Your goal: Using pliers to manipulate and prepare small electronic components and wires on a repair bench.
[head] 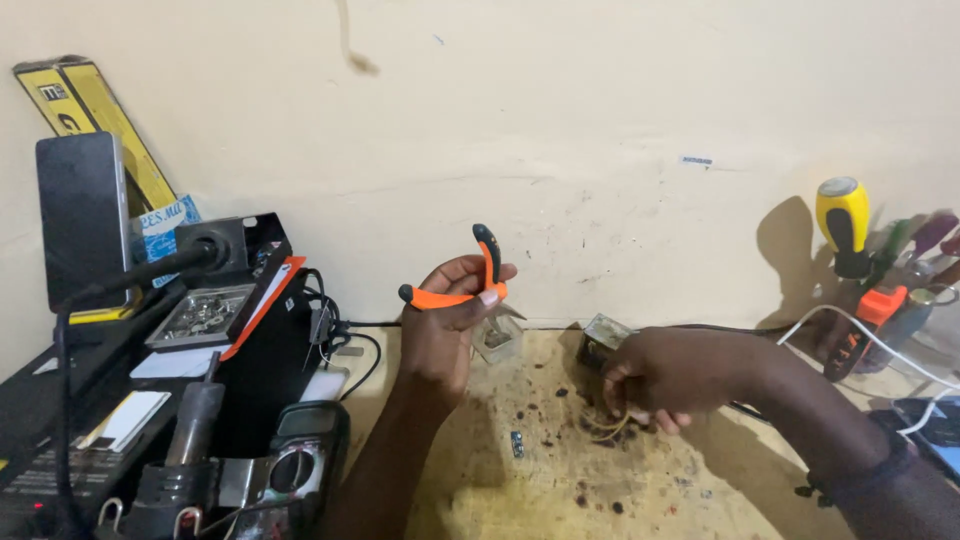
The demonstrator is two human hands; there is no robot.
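My left hand [447, 325] is raised above the stained bench and grips a pair of orange-and-black-handled pliers [470, 285], handles spread, jaws pointing down toward a small clear container [497, 340]. My right hand [665, 380] rests on the bench to the right, fingers closed on thin yellowish wires [610, 428]. A small metal-cased component [603, 335] sits just behind that hand. A tiny blue part [516, 444] lies on the bench between my forearms.
At left stand a black soldering station with a tray of small parts [200, 315], a soldering iron [190, 425], a multimeter [300, 465] and an upright phone [82, 220]. Screwdrivers [845, 225] stand at right, with a white cable [870, 335] and another phone [935, 425].
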